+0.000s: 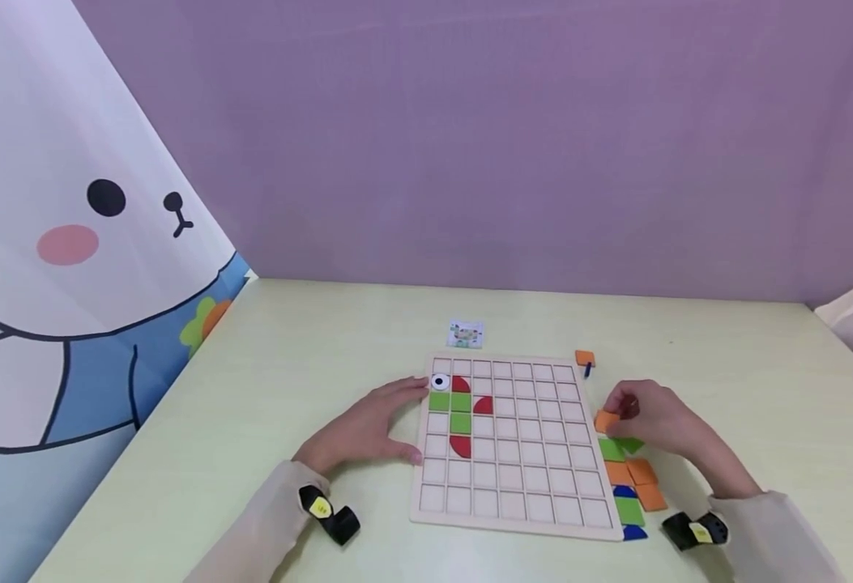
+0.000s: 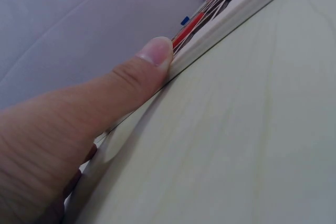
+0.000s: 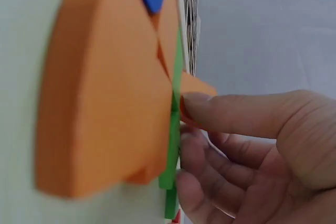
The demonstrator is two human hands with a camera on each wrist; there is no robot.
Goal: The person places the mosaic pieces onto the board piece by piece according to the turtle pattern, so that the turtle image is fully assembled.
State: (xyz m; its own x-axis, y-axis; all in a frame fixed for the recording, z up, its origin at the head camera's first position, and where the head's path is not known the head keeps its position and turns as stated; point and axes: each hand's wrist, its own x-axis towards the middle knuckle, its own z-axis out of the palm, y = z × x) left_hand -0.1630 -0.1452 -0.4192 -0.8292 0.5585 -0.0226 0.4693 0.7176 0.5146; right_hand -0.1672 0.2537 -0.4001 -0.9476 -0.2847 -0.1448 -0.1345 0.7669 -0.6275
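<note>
My left hand (image 1: 368, 429) rests against the left edge of a wooden grid board (image 1: 517, 528), its thumb and fingers spread along the frame. In the left wrist view the thumb (image 2: 142, 69) touches the board's side. Set in the grid are a round eye tile (image 1: 439, 381), three green square tiles (image 1: 460, 423) and three red quarter-round tiles (image 1: 460, 446). Beside the board's right edge, my right hand (image 1: 652, 414) pinches an orange tile (image 1: 604, 420) between thumb and fingers. The right wrist view shows this orange tile (image 3: 197, 83) partly covered by the thumb.
Right of the board lie loose orange tiles (image 1: 650, 496), green tiles (image 1: 629, 511) and blue rounded tiles (image 1: 634, 532). Another orange tile (image 1: 585, 357) and a small dark blue piece (image 1: 588, 370) lie near its far right corner. A picture card (image 1: 466, 334) lies behind the board.
</note>
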